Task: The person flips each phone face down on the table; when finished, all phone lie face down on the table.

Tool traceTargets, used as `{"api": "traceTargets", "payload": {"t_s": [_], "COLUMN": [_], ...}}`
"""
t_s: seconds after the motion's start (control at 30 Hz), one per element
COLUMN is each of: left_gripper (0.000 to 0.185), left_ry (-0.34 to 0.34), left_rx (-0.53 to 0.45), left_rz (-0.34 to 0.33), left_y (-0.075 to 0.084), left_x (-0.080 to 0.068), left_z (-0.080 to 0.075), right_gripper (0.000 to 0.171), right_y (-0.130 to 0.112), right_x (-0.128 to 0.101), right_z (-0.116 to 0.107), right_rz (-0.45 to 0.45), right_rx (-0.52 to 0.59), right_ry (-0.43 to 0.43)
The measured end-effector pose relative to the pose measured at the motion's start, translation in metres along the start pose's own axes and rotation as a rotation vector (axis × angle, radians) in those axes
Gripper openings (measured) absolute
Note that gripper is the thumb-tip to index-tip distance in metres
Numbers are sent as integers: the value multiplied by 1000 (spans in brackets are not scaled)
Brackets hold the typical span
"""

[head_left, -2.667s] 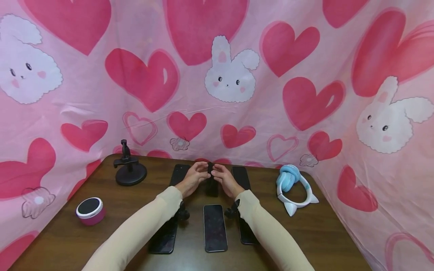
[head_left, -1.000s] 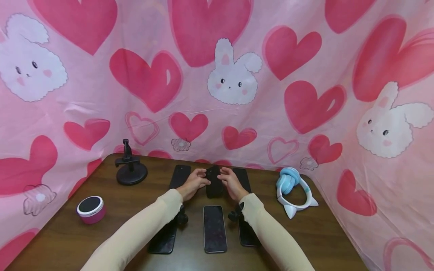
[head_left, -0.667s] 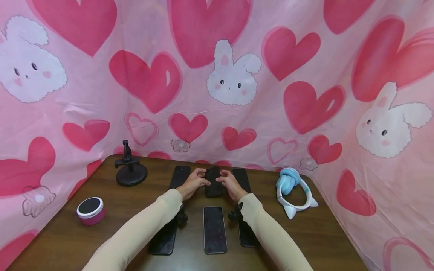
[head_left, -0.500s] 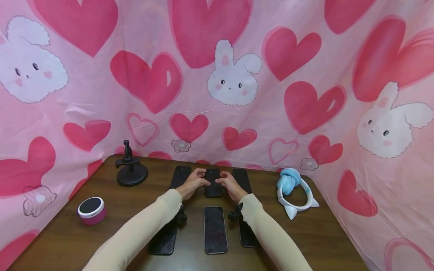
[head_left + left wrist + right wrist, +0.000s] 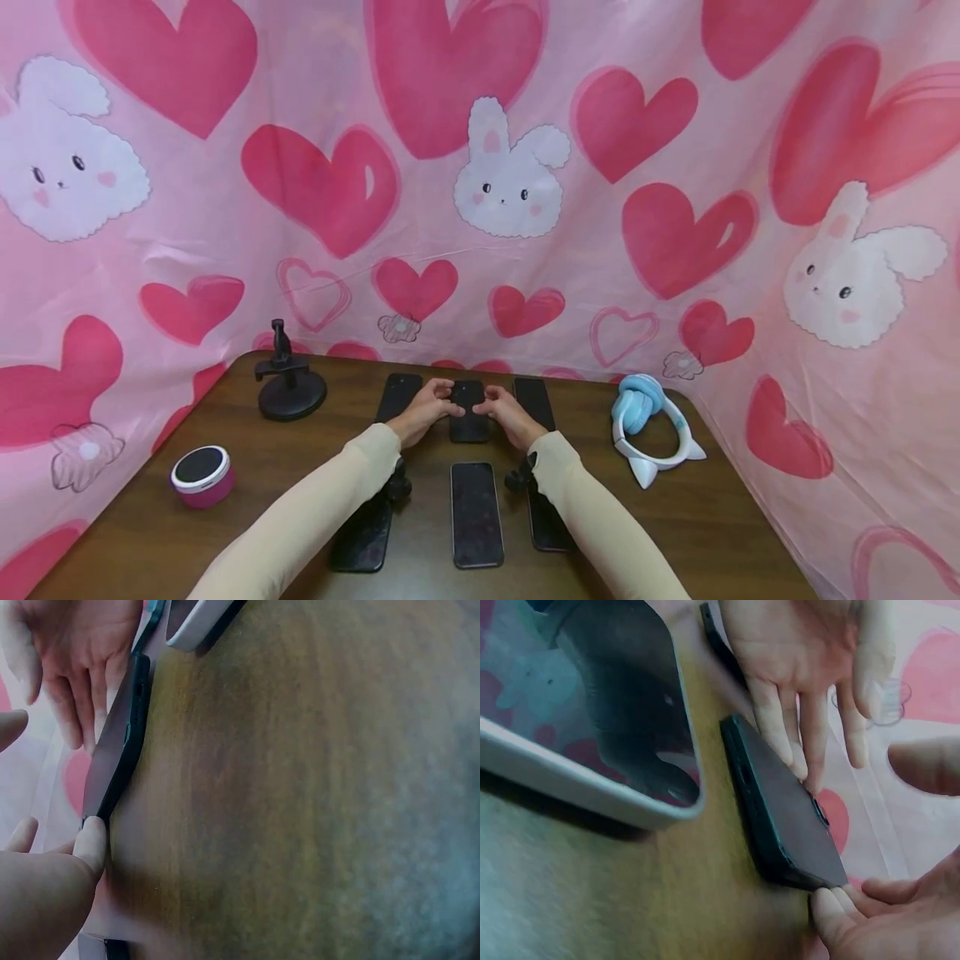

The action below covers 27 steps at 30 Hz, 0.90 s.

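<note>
Center of frame: left hand (image 5: 424, 410) and right hand (image 5: 504, 412) flank the middle phone (image 5: 469, 410) lying flat on the table (image 5: 712, 525), straight spread fingertips touching its edges. Phones either side, stand (image 5: 288, 385) left, speaker (image 5: 202, 476) lower left, headphones (image 5: 647, 417) right.

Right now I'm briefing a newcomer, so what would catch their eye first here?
First, the pink cloth with hearts and rabbits walling in the brown table. Then the left hand and right hand, fingertips touching a black phone lying at the table's far middle. Blue and white headphones sit on the right.
</note>
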<state>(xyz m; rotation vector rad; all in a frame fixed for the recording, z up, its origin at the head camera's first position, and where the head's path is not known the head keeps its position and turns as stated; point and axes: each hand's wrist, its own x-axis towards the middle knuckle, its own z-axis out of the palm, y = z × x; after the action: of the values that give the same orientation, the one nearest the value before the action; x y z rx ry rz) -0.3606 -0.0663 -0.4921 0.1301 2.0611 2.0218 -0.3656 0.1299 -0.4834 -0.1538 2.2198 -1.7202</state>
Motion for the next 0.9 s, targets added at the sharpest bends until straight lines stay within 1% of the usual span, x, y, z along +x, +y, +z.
{"api": "traceTargets", "payload": {"t_s": [0.13, 0.27, 0.33, 0.43, 0.5, 0.57, 0.63, 0.7, 0.77, 0.83, 0.9], "left_gripper": [75, 75, 75, 75, 75, 74, 73, 72, 70, 69, 69], "left_ry": [30, 77, 102, 113, 86, 36, -24, -68, -100, -121, -139], "left_rx": [37, 119, 174, 244, 246, 212, 153, 105, 72, 59, 51], "left_rz": [4, 35, 77, 189, 269, 331, 364, 380, 379, 370, 364], "left_y": [-5, -6, -3, 6, 13, 20, 27, 33, 38, 39, 37], "left_x": [0, -4, -7, -12, -14, -14, -12, -10, -8, -6, -5], "left_z": [1, 6, 10, 18, 24, 31, 38, 44, 49, 55, 62], "right_gripper": [81, 85, 86, 83, 80, 76, 71, 67, 66, 66, 66], "right_y": [0, -1, -2, -5, -8, -11, -15, -19, -21, -21, -17], "right_x": [-1, -4, -7, -12, -15, -21, -26, -32, -36, -39, -41], "right_z": [10, 16, 16, 10, 3, -6, -17, -29, -42, -54, -68], "right_rz": [-7, -9, -20, -81, -143, -206, -264, -305, -338, -351, -365], "right_rx": [-65, -95, -85, -34, 31, 97, 164, 223, 258, 267, 241], "right_ry": [37, 57, 69, 89, 93, 96, 95, 97, 91, 83, 72]}}
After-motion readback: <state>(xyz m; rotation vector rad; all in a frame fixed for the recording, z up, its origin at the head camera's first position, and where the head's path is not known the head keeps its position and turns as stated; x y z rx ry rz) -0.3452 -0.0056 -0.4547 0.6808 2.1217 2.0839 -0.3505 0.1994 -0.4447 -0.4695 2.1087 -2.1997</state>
